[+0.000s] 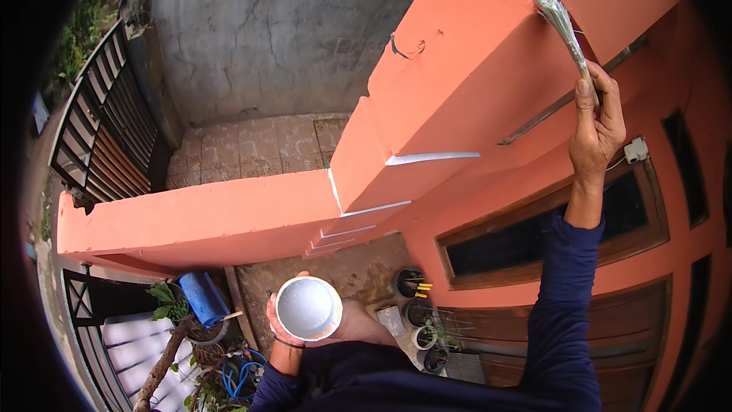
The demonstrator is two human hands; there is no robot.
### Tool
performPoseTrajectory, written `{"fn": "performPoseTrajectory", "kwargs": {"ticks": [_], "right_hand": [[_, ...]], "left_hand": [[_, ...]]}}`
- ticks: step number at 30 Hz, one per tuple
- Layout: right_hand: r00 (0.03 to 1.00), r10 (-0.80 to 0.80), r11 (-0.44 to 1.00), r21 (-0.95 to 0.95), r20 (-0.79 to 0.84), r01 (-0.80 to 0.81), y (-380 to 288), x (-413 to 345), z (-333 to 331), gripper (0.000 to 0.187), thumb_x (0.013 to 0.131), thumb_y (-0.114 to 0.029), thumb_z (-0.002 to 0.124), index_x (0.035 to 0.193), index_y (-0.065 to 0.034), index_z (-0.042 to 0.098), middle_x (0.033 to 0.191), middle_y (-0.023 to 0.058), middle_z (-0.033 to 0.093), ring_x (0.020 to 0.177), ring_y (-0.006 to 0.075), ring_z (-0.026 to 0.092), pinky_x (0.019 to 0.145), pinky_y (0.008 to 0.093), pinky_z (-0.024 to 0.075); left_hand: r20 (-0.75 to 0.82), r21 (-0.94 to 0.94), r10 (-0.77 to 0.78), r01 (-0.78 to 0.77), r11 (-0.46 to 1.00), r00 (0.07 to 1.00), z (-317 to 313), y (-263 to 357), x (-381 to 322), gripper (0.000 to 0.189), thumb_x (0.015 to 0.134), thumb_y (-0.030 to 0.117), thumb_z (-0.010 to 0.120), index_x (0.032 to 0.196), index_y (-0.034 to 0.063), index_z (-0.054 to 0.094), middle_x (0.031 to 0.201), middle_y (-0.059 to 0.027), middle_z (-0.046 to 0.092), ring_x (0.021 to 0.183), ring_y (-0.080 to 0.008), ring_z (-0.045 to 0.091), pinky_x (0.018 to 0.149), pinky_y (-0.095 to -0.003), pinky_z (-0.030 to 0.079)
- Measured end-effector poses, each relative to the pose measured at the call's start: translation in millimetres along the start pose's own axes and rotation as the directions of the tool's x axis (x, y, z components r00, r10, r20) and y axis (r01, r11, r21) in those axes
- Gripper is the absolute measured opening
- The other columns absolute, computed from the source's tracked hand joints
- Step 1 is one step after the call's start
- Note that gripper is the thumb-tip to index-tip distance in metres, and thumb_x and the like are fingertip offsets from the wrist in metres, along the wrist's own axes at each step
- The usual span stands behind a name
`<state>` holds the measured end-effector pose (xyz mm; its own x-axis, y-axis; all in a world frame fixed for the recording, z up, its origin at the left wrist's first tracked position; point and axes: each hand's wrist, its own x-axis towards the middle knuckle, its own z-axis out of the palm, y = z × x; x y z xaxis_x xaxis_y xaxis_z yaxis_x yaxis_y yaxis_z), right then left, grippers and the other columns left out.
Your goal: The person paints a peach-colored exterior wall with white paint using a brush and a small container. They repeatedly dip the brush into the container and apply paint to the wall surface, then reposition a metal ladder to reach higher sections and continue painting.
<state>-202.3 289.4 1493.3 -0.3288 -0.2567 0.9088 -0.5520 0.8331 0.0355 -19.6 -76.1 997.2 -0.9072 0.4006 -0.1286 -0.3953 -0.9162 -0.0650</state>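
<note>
My right hand (597,120) is raised at the upper right, shut on the thin handle of a fibre brush (560,26). The brush's pale bristles point up and touch or almost touch the groove below the ledge of an orange wall (469,63); which cannot be told. Low in the middle, my left hand (283,320) holds a round cup of whitish paint (309,308), its fingers around the side and partly hidden by it. White lines (432,157) run along several edges of the stepped orange wall.
A wood-framed window (549,234) lies under my right arm. Potted plants (423,337) stand on the ground below. At the lower left are a branch (163,363), a blue plastic piece (204,299) and a coiled blue hose (243,380). A metal gate (108,120) stands left, before a cracked grey wall (274,34).
</note>
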Motion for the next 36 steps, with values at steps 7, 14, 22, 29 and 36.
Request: {"fn": "performPoseTrajectory", "kwargs": {"ticks": [7,14,22,29,36], "right_hand": [[1.0,0.028,0.999,-0.024,0.013,-0.028,7,8,1,0.021,0.109,-0.013,0.07,0.127,-0.003,0.076,0.098,-0.0012,0.064,0.084,0.0053,0.056,0.07,0.0218,0.0447],[0.99,0.14,0.987,-0.082,-0.015,-0.141,22,2,-1,0.022,0.111,-0.017,0.069,0.126,-0.0029,0.076,0.094,-0.0025,0.064,0.082,0.0039,0.055,0.069,0.0215,0.0439],[0.977,0.203,0.965,-0.155,-0.072,-0.212,42,-10,-11,0.02,0.112,-0.018,0.068,0.123,-0.0026,0.074,0.088,-0.0041,0.063,0.08,0.0043,0.053,0.07,0.0228,0.0438],[0.956,0.271,0.946,-0.154,-0.109,-0.286,57,-23,-16,0.02,0.111,-0.019,0.069,0.123,-0.0035,0.073,0.091,-0.0036,0.065,0.081,0.005,0.054,0.07,0.0233,0.0448],[0.947,0.287,0.925,-0.215,-0.142,-0.312,73,-30,-23,0.023,0.111,-0.019,0.07,0.124,-0.0016,0.072,0.094,-0.0009,0.068,0.082,0.0066,0.057,0.072,0.0252,0.0475]], "left_hand": [[0.044,-0.019,0.0,0.001,1.0,0.999,-5,1,6,0.098,0.089,0.063,0.079,0.161,0.0052,0.047,0.152,-0.0282,0.056,0.139,-0.0488,0.058,0.109,-0.0666,0.056],[0.178,-0.019,0.003,0.0,1.0,0.984,7,-1,15,0.093,0.097,0.065,0.065,0.16,-0.0003,0.045,0.152,-0.0306,0.057,0.138,-0.0467,0.061,0.111,-0.0624,0.055],[0.155,-0.056,0.022,-0.014,0.998,0.988,10,-1,21,0.091,0.099,0.066,0.06,0.158,-0.0013,0.046,0.147,-0.0301,0.059,0.133,-0.0475,0.064,0.107,-0.0616,0.058],[0.12,-0.014,0.044,-0.042,0.999,0.992,29,2,13,0.092,0.09,0.057,0.084,0.156,0.0028,0.049,0.148,-0.0263,0.056,0.136,-0.0485,0.056,0.104,-0.055,0.063],[0.137,-0.04,0.075,-0.071,0.997,0.988,15,4,12,0.091,0.099,0.066,0.063,0.161,0.0025,0.044,0.148,-0.0294,0.054,0.129,-0.0511,0.062,0.102,-0.0597,0.062]]}}
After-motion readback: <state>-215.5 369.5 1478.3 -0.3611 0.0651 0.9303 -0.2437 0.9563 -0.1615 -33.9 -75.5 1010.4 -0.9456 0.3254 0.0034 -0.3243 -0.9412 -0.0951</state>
